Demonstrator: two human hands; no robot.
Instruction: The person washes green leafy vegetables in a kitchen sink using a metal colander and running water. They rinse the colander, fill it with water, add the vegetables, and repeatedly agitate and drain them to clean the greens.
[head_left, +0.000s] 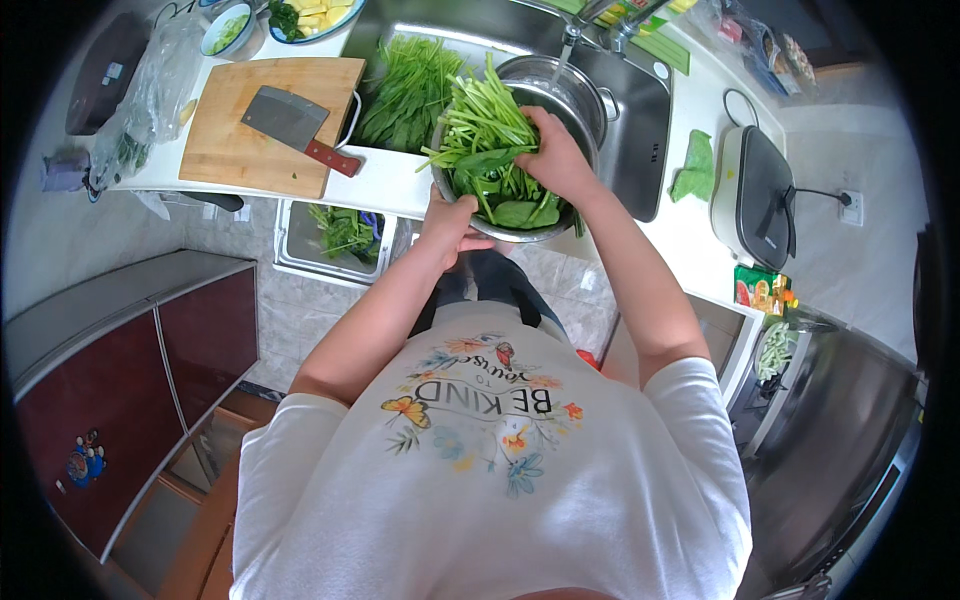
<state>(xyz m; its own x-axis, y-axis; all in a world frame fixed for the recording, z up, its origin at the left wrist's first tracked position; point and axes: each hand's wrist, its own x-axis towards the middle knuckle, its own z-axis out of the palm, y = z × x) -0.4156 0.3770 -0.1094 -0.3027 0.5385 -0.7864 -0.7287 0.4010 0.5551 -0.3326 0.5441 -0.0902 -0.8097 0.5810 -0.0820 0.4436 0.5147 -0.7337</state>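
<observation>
My left hand (448, 225) grips the near left rim of a round metal bowl (510, 235), tilted at the sink's front edge. Leafy greens with pale stems (491, 124) fill the bowl and stick out over its far left side. My right hand (553, 154) is closed around part of these greens at the bowl's right side; its fingertips are partly hidden by leaves. Behind the bowl a metal pot (606, 112) stands in the sink, with water running into it from the faucet (571, 36). More long greens (412, 90) lie in the sink to the left.
A cleaver (289, 120) lies on a wooden cutting board (217, 150) left of the sink, its handle over the board's edge. Below the counter, an open bin (281, 240) holds greens. A green cloth (694, 166) and a black-lidded appliance (761, 199) are at the right.
</observation>
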